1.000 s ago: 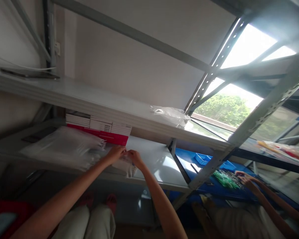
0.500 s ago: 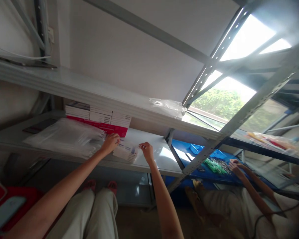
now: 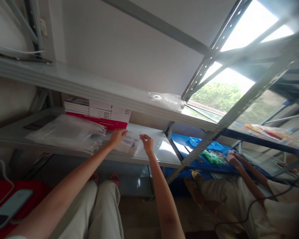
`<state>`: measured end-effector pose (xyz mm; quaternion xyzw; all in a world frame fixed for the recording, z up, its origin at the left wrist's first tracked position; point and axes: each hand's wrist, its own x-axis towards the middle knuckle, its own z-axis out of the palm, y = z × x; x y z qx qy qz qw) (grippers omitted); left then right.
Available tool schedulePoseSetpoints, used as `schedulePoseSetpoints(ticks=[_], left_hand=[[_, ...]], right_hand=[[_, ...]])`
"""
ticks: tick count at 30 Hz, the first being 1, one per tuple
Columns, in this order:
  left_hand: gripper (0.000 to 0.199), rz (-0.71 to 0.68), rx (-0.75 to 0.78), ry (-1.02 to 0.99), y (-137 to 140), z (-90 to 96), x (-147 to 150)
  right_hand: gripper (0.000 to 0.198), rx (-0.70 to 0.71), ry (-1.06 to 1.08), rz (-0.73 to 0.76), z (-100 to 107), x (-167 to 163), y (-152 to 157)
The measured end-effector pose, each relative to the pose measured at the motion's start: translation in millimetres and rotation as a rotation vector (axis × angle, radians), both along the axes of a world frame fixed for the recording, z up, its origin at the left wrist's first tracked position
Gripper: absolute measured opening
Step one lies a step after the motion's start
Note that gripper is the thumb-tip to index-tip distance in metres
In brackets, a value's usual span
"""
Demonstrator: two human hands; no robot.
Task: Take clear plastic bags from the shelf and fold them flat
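Observation:
A clear plastic bag [image 3: 130, 145] with white printed flat items inside lies on the lower shelf in front of me. My left hand [image 3: 118, 136] is closed in a pinch at the bag's upper left edge. At its upper right corner, the thumb and fingers of my right hand [image 3: 147, 142] are pinched together on the bag's plastic. Left of my hands rests a pile of clear plastic bags [image 3: 64, 132]. Behind that pile stand stacks of flat white boxes [image 3: 99, 111] with red ones [image 3: 109, 124] beneath.
Above the lower shelf [image 3: 161, 149] runs an upper shelf [image 3: 89, 83] holding crumpled plastic [image 3: 165, 100]. A slanting metal post [image 3: 204, 146] stands at the right. Beyond it, a co-worker's hands [image 3: 233, 158] are near green pieces [image 3: 211, 157] on a blue surface. A power bank [image 3: 12, 207] lies lower left.
My left hand has shifted right and slightly up along the bag's top edge. My right hand stays at the right corner, a little higher in view.

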<state>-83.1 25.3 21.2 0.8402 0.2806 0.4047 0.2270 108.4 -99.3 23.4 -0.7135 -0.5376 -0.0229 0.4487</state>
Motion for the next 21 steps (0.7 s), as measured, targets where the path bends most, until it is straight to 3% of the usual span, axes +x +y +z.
schedulePoseSetpoints(ticks=[4, 7, 9, 11, 13, 14, 17, 21], left_hand=[[0.027, 0.313, -0.099, -0.294, 0, -10.5, -32], [0.035, 0.433, 0.122, -0.374, -20, -6.7, -42], [0.042, 0.301, 0.355, -0.263, -36, 0.1, -39], [0.041, 0.024, 0.543, -0.012, -48, 5.8, -32], [0.038, -0.172, 0.637, 0.246, -52, 7.9, -26], [0.036, -0.198, 0.649, 0.339, -52, 7.6, -24], [0.026, -0.107, 0.621, 0.486, -47, 3.9, -26], [0.030, -0.127, 0.648, 0.602, -49, -5.3, -43]], right_hand=[[0.033, 0.128, 0.187, -0.049, -17, 23, -30], [0.039, 0.247, 0.006, -0.184, -14, 9, -45], [0.039, 0.259, -0.223, -0.161, -2, -16, -46], [0.035, 0.143, -0.478, 0.017, 11, -41, -40], [0.028, -0.010, -0.705, 0.151, 19, -58, -32], [0.024, -0.079, -0.796, 0.177, 21, -62, -28], [0.016, -0.197, -0.979, 0.185, 13, -59, -24], [0.014, -0.120, -1.087, 0.302, -6, -52, -36]])
